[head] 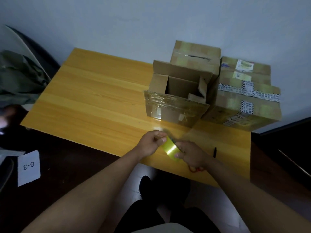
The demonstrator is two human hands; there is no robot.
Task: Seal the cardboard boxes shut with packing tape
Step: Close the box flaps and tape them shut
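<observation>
Head view: looks down on a yellow wood bench (94, 98), both forearms reaching in from the bottom edge.
Tape: yellowish packing tape (170, 149) stretched btwn the two hands, just above the bench's near edge; a blurred clear strip runs up-right from it toward the boxes. Roll itself not clearly made out.
Left hand: left hand (150, 143) at the tape's upper-left end, fingers curled, thumb & fingertips pinching the tape edge.
Right hand: right hand (191, 154) at the tape's lower-right end, fingers curled, gripping the tape; thumb lies on the strip's lower corner. Something red-orange (196, 169) pokes out under the palm, maybe scissor handles, can't tell for sure.
Open box: open box (178, 96) sits on the bench beyond the hands, nearest of the boxes, well apart from them. Top flaps stand up, inside visible, front face covered w/ crinkled clear tape.
Back box: taller closed box (196, 55) right behind the open one, touching it, tape over its top seam.
Right box: wide box (244, 96) at the bench's far-right corner, against the open box's right side, closed, w/ printed black-&-white tape and labels on top.
Pen: dark pen (215, 152) lies on the bench just right of the right hand.
Card: white card marked "6-3" (29, 167) on a dark surface left of the bench.
Cloth: grey-green cloth (20, 78) heaped at far left.
</observation>
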